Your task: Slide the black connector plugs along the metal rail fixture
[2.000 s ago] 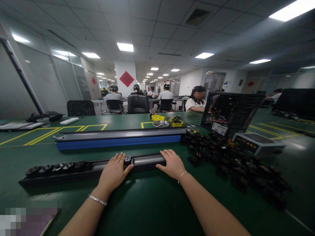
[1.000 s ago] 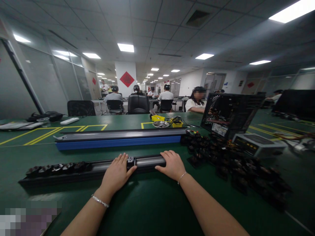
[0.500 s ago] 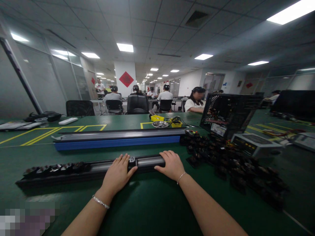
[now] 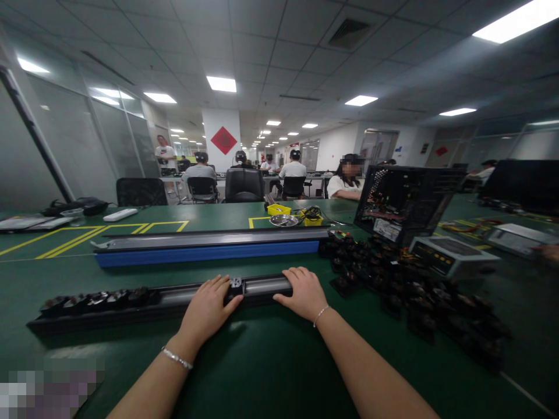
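Observation:
A long black rail [image 4: 266, 286] with a shiny metal channel lies across the green table in front of me. Several dark parts [image 4: 98, 299] sit in a row on its left end. My left hand [image 4: 209, 308] lies over the middle of the rail, gripping it between thumb and fingers, beside a small black block [image 4: 236, 284] on the channel. My right hand [image 4: 304, 294] holds the rail's right end, thumb on the near side and fingers over the top.
Behind the rail lies a blue-sided rail [image 4: 209, 254]. A pile of dark parts [image 4: 406, 285], an open computer case [image 4: 402, 201] and a power supply [image 4: 454, 256] stand right. Yellow trays [image 4: 278, 210] and a metal dish [image 4: 283, 220] are farther back. A person [image 4: 347, 180] sits beyond.
Both my hands keep almost the same place on the rail. At the far right, a grey metal box has shifted and another person's hand shows beside it. A standing person at the back has moved left.

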`<state>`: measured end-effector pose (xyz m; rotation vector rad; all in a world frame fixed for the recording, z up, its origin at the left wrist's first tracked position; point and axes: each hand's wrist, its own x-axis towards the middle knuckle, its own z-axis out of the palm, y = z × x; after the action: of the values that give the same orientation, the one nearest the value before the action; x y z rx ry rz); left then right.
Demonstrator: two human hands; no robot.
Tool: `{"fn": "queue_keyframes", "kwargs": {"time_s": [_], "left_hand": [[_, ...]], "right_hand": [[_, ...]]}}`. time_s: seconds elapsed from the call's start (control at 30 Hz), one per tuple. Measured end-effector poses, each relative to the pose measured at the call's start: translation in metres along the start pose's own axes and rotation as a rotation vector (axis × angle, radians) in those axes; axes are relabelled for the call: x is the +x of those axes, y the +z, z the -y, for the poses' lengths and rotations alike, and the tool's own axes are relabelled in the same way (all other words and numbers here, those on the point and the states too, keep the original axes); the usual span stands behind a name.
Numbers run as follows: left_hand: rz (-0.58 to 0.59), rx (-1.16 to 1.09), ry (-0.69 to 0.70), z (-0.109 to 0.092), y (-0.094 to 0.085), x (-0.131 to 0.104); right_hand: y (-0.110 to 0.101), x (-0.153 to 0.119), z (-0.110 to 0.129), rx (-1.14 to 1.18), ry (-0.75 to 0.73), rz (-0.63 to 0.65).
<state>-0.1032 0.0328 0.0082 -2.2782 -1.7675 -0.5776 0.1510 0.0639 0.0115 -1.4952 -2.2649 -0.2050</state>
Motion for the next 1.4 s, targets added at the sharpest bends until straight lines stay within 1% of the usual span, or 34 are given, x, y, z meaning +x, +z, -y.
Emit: {"fn": "queue_keyframes", "kwargs": {"time_s": [0.27,0.53,0.7,0.83,0.9,1.13,1.4], "left_hand": [[0.003,0.022,0.094,0.0,0.003,-0.001],[0.025,0.045,0.098,-0.004,0.002,-0.002],[-0.023,0.038,0.106,-0.008,0.004,-0.003],[-0.075,-0.003,0.151,-0.012,0.006,-0.004],[-0.082,-0.03,0.176,-0.013,0.006,-0.004],[-0.006,-0.053,0.212,-0.014,0.001,-0.003],[0.037,-0.068,0.212,-0.014,0.0,-0.002]], "right_hand": [[-0.001,0.0,0.001,-0.015,-0.005,-0.005],[0.002,0.0,0.0,-0.002,-0.019,-0.032],[0.001,0.0,-0.001,0.016,-0.021,-0.029],[-0.002,0.0,0.0,0.032,-0.011,-0.007],[-0.003,0.0,0.0,0.042,-0.005,-0.005],[-0.003,0.001,0.006,0.028,0.012,-0.049],[-0.004,0.001,0.015,0.091,-0.047,-0.083]]}}
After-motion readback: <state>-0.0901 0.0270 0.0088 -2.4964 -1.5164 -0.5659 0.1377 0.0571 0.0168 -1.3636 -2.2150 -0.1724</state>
